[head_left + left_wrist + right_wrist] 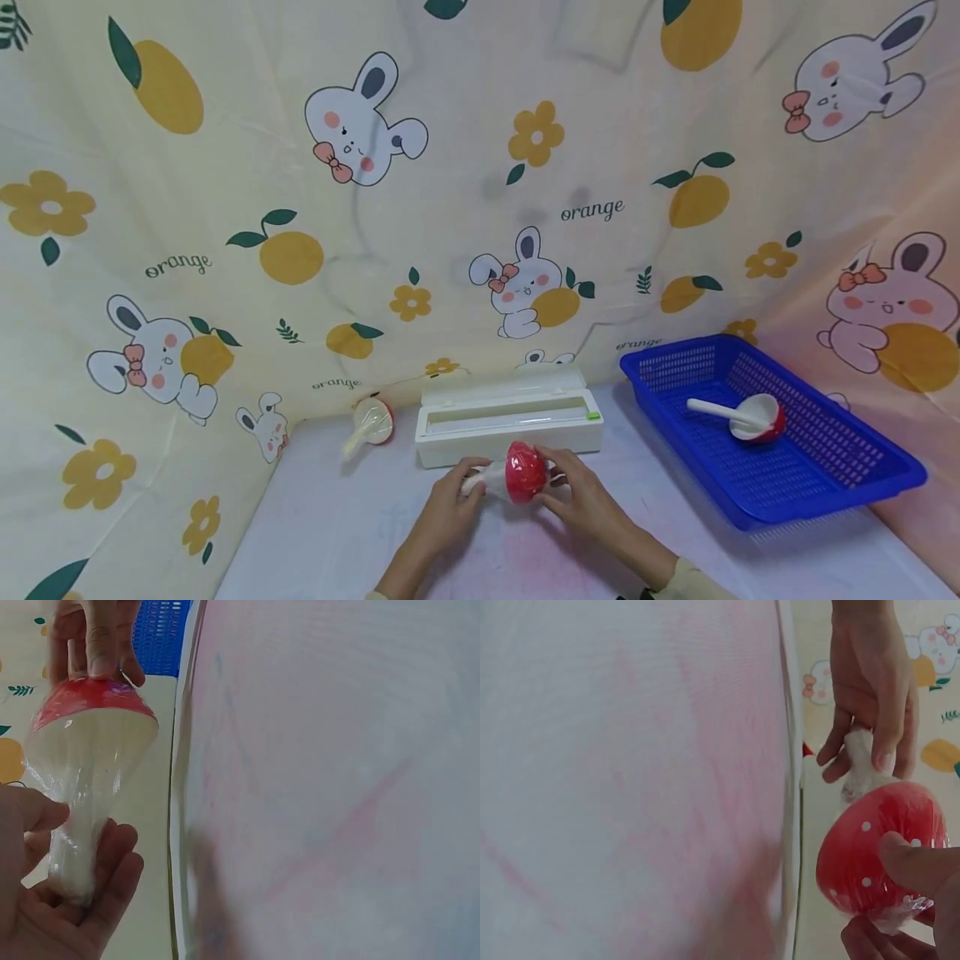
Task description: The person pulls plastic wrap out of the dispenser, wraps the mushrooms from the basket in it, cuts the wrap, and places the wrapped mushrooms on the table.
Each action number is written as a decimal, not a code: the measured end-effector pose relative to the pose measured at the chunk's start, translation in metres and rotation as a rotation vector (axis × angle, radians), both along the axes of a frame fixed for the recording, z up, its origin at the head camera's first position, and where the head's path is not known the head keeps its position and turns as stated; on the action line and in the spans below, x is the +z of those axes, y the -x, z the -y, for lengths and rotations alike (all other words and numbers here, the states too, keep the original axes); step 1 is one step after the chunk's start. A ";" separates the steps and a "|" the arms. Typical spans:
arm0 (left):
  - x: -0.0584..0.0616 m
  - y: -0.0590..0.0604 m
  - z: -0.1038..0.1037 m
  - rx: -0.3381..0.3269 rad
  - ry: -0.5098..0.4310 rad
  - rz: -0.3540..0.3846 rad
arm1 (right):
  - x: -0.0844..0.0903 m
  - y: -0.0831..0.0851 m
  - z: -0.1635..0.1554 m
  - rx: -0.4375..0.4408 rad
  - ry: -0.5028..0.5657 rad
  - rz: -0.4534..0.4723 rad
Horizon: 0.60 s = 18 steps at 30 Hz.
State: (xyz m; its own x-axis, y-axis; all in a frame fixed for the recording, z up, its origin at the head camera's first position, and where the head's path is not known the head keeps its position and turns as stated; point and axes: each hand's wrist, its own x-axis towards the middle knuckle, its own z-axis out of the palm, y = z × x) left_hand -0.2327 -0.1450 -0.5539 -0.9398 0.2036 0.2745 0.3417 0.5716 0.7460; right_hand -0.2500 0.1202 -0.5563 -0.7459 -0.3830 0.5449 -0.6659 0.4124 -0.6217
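Note:
Both hands hold a mushroom-shaped ladle (527, 473) wrapped in clear plastic film, lying sideways above the table. Its red, white-dotted bowl (862, 847) points right and its white handle (75, 847) points left. My left hand (452, 506) grips the handle between thumb and fingers, through the film. Around the outside of the bowl, my right hand (588, 497) presses its thumb and fingertips on the film. Just behind the hands stands a long white box (510, 442), lid raised, with a green-tipped strip along its front edge. Its inside is only partly visible.
A second film-wrapped ladle (372, 422) lies at the back left by the patterned curtain (450, 208). On the right a blue basket (832, 508) holds another ladle (757, 417) with no film visible on it. A white cloth covers the table (315, 517).

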 end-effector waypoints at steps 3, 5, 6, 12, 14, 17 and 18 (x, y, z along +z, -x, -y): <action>0.000 0.000 0.001 -0.018 0.043 -0.056 | -0.001 0.000 -0.001 0.022 0.012 -0.062; 0.001 0.000 0.003 -0.027 0.079 -0.088 | -0.001 0.000 -0.001 0.030 0.005 -0.061; 0.001 0.000 0.003 -0.034 0.094 -0.106 | 0.000 -0.001 -0.002 0.032 0.000 -0.044; 0.004 -0.001 0.003 -0.055 0.187 -0.167 | 0.003 -0.003 -0.001 0.000 -0.054 0.079; 0.006 -0.002 0.004 -0.043 0.229 -0.193 | 0.003 -0.003 0.000 0.001 -0.066 0.102; 0.009 -0.004 0.006 -0.023 0.257 -0.189 | 0.003 -0.002 0.002 0.019 -0.074 0.127; 0.010 -0.005 0.007 -0.017 0.263 -0.186 | 0.002 -0.002 0.003 0.027 -0.073 0.133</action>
